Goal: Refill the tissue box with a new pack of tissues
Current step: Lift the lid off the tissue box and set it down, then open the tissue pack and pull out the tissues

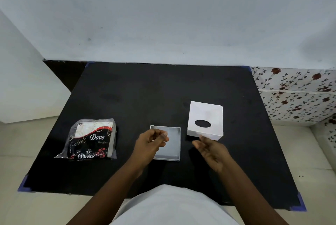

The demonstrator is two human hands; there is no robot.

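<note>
On black table [127,97], empty tray [172,149], lid [206,115] (oval slot), sealed tissue pack [91,138]

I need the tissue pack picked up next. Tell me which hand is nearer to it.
Left. The left hand hovers over the grey tray, just right of the tissue pack; the right hand is farther right, by the white cover.

Black table [145,88], Dove tissue pack [91,140] laid at left, grey box base [172,144] placed centrally, white slotted cover [206,120] set beside it, right.

White tissue box cover [205,120], greyish (perhaps translucent) base tray [172,144], black-red-white tissue pack [91,139], black table [145,93].
</note>
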